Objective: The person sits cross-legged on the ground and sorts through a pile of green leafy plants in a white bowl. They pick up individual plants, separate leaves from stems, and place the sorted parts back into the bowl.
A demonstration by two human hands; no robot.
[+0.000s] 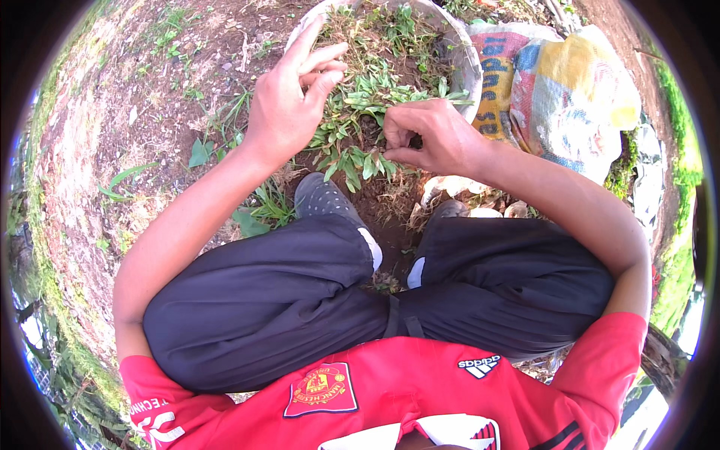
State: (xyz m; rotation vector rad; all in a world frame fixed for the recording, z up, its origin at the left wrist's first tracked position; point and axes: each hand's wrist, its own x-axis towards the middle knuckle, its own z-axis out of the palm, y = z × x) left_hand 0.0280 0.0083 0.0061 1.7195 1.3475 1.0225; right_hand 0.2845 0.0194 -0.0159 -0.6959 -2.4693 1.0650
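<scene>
A large round pale container (467, 62) lies before me, with small leafy green plants (371, 95) and dry stems in it. The leaves spread toward my feet and hide the container's near side. Over its left side is my left hand (298, 90), palm turned inward, with the fingers apart and nothing seen in them. My right hand (433, 135) is low at the near right of the plants, fingers curled and thumb bent toward the leaves. Whether a stem is pinched between its fingertips cannot be made out. Dark soil (368, 126) shows beside that hand.
Woven plastic sacks (574, 90) with printed writing lie right of the container. My dark shoes (326, 197) rest on bare soil close to the plants. Dry leaves (450, 185) lie under my right forearm. Grass tufts (270, 202) grow by the left shoe.
</scene>
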